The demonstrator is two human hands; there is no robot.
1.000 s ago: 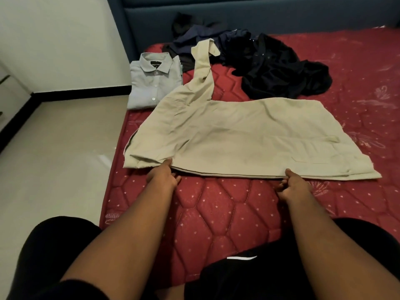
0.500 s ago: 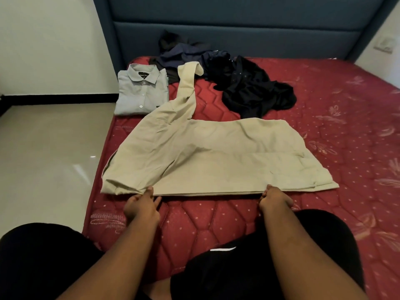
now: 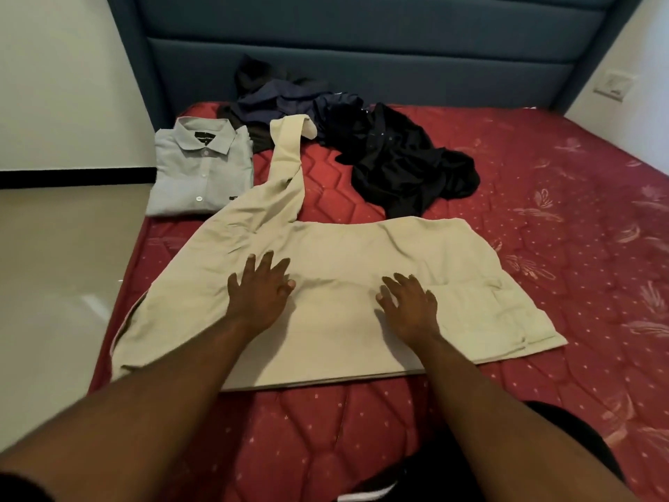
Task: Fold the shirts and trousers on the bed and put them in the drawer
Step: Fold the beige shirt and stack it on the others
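Hands flat, fingers spread: I see my left hand (image 3: 259, 297) and right hand (image 3: 409, 306) pressing the beige trousers (image 3: 336, 284). Behind lies a folded shirt (image 3: 202, 172), and dark clothes (image 3: 391, 154), perhaps several garments.

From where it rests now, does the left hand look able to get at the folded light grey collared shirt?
Probably yes. The left hand lies flat and empty on the beige trousers; the folded light grey collared shirt sits ahead to its left, top uncovered, with only flat trouser fabric between. Whether the arm stretches that far is uncertain.
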